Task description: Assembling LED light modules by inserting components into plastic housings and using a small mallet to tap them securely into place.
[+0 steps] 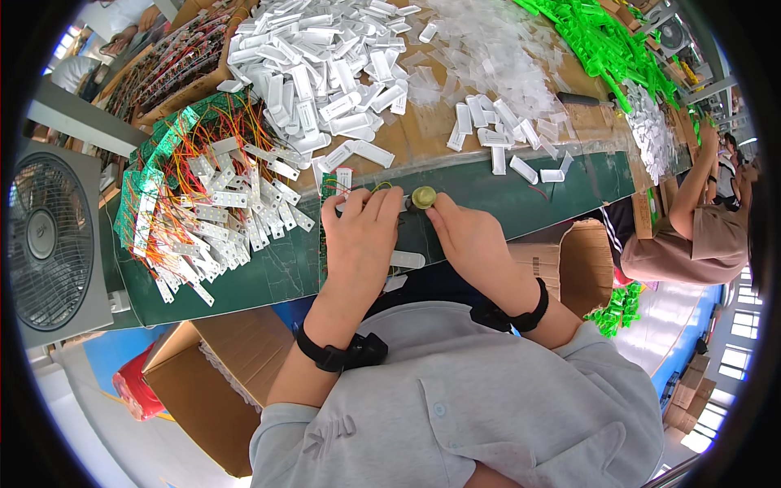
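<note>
My right hand (474,242) is closed on a tool with a round, yellow-green translucent handle (424,197), seen end-on above the green mat. Just to its left, my left hand (364,236) curls its fingers down on a small white part, mostly hidden beneath them. Red and yellow wires and a strip of green circuit board (329,185) show beside those fingers. Between my wrists, near the table edge, lies a white elongated plastic cover (407,259). White perforated strips (236,211) wired to green boards (154,172) are heaped to the left of my left hand.
White plastic shells (325,61) are piled ahead, beside clear plastic pieces (488,49) and bright green parts (598,41). A black-handled tool (579,99) lies at the right. A fan (50,236) stands left; cardboard boxes (228,390) flank me. Another person (691,236) sits at right.
</note>
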A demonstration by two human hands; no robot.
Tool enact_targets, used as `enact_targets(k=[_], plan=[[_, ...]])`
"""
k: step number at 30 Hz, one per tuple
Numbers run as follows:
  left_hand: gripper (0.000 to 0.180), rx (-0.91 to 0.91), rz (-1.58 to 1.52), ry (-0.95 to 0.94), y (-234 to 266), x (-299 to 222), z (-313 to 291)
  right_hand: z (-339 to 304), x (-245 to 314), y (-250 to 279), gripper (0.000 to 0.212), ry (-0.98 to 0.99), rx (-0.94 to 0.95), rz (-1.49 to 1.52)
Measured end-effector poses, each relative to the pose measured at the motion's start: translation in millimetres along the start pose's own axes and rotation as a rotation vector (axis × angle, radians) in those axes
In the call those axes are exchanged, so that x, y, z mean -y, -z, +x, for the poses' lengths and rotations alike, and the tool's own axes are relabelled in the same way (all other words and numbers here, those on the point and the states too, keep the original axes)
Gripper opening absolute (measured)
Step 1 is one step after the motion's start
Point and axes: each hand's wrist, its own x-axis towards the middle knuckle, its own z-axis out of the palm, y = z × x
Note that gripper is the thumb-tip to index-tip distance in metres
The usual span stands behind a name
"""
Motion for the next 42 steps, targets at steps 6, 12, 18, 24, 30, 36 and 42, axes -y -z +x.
enact_targets(k=[6, 12, 18, 24, 30, 36, 42], plan=[[0.074, 0.007, -0.05, 0.034, 2, 2, 0, 5, 4, -4, 0.015, 0.063, -0.151, 0.107], [0.086, 0.014, -0.157, 0.087, 0, 4, -2, 3, 13, 8, 0.023, 0.06, -0.249, 0.226], [0.081, -0.021, -0.275, 0.106, 3, 8, -3, 0, -2, -19, 0.033, 0.096, -0.22, 0.134], [0.036, -0.299, -0.197, 0.127, 41, 19, -8, 17, -31, 15, 0.034, -0.079, -0.401, -0.23], [0.027, -0.1, -0.121, 0.482, 34, 26, -45, 5, 3, 3, 0.036, 0.366, -0.263, -0.08], [0.021, -0.131, -0.45, 0.618, 41, 18, -43, 0, 32, -2, 0.02, 0.312, -0.19, 0.031], [0.031, -0.005, -1.503, 0.65, 47, 13, -40, -3, 63, 16, 0.056, -0.104, 0.523, 0.61]])
